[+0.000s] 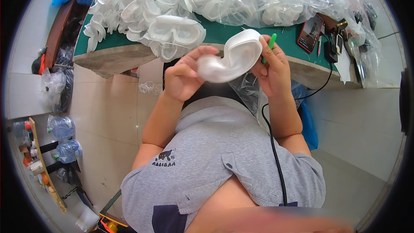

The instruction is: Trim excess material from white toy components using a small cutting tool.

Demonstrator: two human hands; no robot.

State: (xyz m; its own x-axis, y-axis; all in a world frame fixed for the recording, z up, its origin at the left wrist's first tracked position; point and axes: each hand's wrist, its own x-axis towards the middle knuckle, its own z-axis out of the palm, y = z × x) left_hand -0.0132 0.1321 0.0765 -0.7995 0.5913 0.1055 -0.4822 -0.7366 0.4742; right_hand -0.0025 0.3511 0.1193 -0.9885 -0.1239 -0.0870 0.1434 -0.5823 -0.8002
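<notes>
Above the front edge of the table, both hands hold up a white goggle frame (249, 54), soft-looking and curved. Its left part is smeared by motion. My left hand (184, 74) has its curled fingers and thumb at that blurred end. At the other end, my right hand (274, 67) pinches the rim. A slim green tool (269, 48) is tucked between the right fingers; its tip is hidden. Just beyond my left hand, another white goggle frame (177, 32) lies at the edge of the pile.
A heap of white goggle frames (142, 6) and clear plastic bags (241, 8) covers the back of the green table (125, 41). A phone (310, 33) and a black adapter (330, 51) sit at the right. A black cable (269, 123) hangs beside my right forearm. White scraps (150, 87) lie on the floor.
</notes>
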